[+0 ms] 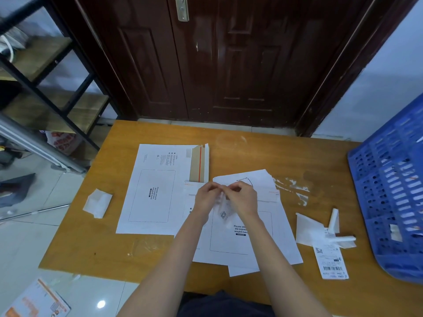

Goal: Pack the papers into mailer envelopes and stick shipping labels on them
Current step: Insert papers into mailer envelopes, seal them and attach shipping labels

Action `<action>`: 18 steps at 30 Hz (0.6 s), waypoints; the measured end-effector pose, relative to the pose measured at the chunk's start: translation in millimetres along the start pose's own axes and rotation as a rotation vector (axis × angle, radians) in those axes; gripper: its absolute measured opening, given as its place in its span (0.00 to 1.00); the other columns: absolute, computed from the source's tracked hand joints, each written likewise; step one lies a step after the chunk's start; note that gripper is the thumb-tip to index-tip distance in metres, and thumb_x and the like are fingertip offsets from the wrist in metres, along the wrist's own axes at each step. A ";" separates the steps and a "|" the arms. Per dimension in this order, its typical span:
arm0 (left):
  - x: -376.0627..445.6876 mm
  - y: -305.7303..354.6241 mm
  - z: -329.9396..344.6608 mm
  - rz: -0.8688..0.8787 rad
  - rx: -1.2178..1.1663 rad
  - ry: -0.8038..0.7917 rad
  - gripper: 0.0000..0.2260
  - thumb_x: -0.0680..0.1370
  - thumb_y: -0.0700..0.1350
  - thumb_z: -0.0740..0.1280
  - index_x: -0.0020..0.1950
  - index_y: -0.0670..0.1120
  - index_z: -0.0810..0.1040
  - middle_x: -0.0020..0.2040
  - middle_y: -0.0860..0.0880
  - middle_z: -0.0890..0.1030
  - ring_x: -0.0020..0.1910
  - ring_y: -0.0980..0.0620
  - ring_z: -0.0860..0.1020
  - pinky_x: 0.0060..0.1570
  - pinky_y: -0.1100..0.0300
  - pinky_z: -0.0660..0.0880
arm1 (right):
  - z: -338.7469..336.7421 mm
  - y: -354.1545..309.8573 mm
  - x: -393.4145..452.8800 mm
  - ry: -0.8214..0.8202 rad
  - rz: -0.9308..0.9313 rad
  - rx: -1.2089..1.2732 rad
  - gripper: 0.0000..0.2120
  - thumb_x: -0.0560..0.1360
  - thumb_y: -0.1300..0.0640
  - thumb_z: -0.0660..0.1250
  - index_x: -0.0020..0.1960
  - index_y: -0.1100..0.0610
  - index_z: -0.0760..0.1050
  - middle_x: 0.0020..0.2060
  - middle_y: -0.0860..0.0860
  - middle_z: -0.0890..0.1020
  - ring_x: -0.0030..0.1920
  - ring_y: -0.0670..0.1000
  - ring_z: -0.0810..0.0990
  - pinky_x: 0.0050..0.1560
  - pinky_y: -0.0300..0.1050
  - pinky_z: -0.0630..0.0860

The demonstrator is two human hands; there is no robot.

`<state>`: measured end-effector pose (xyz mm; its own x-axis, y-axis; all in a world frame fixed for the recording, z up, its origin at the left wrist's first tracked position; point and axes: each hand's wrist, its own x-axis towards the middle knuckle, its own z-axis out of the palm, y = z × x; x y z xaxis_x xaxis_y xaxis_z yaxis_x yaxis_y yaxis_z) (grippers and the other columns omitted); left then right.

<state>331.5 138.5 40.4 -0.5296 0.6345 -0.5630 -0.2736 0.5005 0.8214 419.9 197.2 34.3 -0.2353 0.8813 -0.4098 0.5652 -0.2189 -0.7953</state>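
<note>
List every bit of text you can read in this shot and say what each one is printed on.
"Please attach sto express waybill here": rotated, inside the outlined box on the white cardboard mailer envelope on the left.
"Please att... sto expres... waybill her...": the same box on the white mailer under the hands, partly covered.
Loose white shipping label with barcode: too small to read.
Orange-printed envelope on the floor: blurred.
Fine print by the left mailer's flap: unreadable.

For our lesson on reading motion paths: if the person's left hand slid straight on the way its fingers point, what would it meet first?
The left hand points up and rightward at the right hand, so it would meet those fingers almost at once; they both pinch the shipping label.
</note>
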 end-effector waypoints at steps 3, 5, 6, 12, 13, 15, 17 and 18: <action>0.5 -1.2 2.6 -0.041 0.036 -0.031 0.07 0.79 0.40 0.60 0.41 0.48 0.72 0.42 0.49 0.75 0.39 0.54 0.72 0.36 0.63 0.66 | -1.0 -2.1 -0.2 -0.056 0.004 -0.140 0.06 0.75 0.52 0.67 0.45 0.55 0.74 0.39 0.49 0.81 0.41 0.51 0.80 0.44 0.45 0.76; 0.0 -3.1 6.1 -0.054 0.057 -0.025 0.08 0.80 0.41 0.59 0.41 0.49 0.70 0.42 0.50 0.74 0.38 0.54 0.71 0.35 0.63 0.64 | 0.4 -3.3 -2.5 -0.074 -0.017 -0.273 0.06 0.77 0.52 0.63 0.49 0.55 0.73 0.44 0.51 0.81 0.45 0.53 0.81 0.41 0.44 0.74; -0.5 -3.9 7.9 -0.057 0.064 -0.015 0.08 0.80 0.41 0.58 0.41 0.49 0.69 0.42 0.50 0.74 0.38 0.55 0.71 0.34 0.63 0.64 | 1.1 -4.5 -4.3 -0.071 -0.022 -0.329 0.08 0.77 0.52 0.61 0.51 0.56 0.73 0.45 0.51 0.80 0.46 0.54 0.80 0.40 0.44 0.72; -7.2 -1.4 15.8 -0.037 0.012 0.059 0.07 0.80 0.41 0.53 0.44 0.45 0.66 0.36 0.50 0.71 0.37 0.52 0.70 0.33 0.62 0.65 | 8.0 -7.2 -8.6 -0.140 -0.020 -0.301 0.09 0.77 0.55 0.57 0.42 0.57 0.72 0.42 0.53 0.80 0.44 0.56 0.80 0.44 0.49 0.75; -7.5 -0.9 16.0 -0.025 0.014 0.070 0.08 0.80 0.41 0.53 0.42 0.45 0.66 0.35 0.50 0.70 0.36 0.52 0.69 0.32 0.61 0.66 | 8.8 -8.3 -9.9 -0.152 -0.027 -0.276 0.09 0.77 0.56 0.56 0.39 0.57 0.70 0.41 0.53 0.80 0.43 0.56 0.80 0.44 0.50 0.76; -6.6 -1.1 14.7 0.001 0.021 0.070 0.10 0.81 0.44 0.56 0.40 0.46 0.66 0.34 0.49 0.71 0.34 0.52 0.70 0.32 0.60 0.67 | 9.1 -9.3 -12.5 -0.150 -0.029 -0.200 0.11 0.76 0.57 0.55 0.37 0.57 0.68 0.37 0.53 0.78 0.38 0.55 0.80 0.42 0.51 0.77; -4.5 -0.4 12.1 0.023 0.069 0.061 0.11 0.81 0.45 0.57 0.39 0.46 0.68 0.33 0.49 0.72 0.33 0.52 0.71 0.32 0.61 0.68 | 9.9 -9.7 -13.0 -0.158 -0.003 -0.092 0.11 0.77 0.59 0.55 0.38 0.60 0.69 0.34 0.53 0.77 0.34 0.55 0.80 0.40 0.52 0.77; -3.6 0.1 11.3 0.030 0.091 0.060 0.11 0.81 0.45 0.57 0.39 0.45 0.69 0.33 0.49 0.73 0.33 0.51 0.72 0.31 0.62 0.69 | 10.5 -9.5 -12.5 -0.166 0.010 -0.037 0.10 0.77 0.60 0.55 0.40 0.62 0.70 0.35 0.54 0.78 0.34 0.55 0.80 0.40 0.53 0.78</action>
<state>342.4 143.0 41.5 -0.5842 0.6149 -0.5297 -0.1845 0.5349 0.8245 409.2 183.9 42.3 -0.3553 0.7972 -0.4881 0.5959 -0.2092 -0.7754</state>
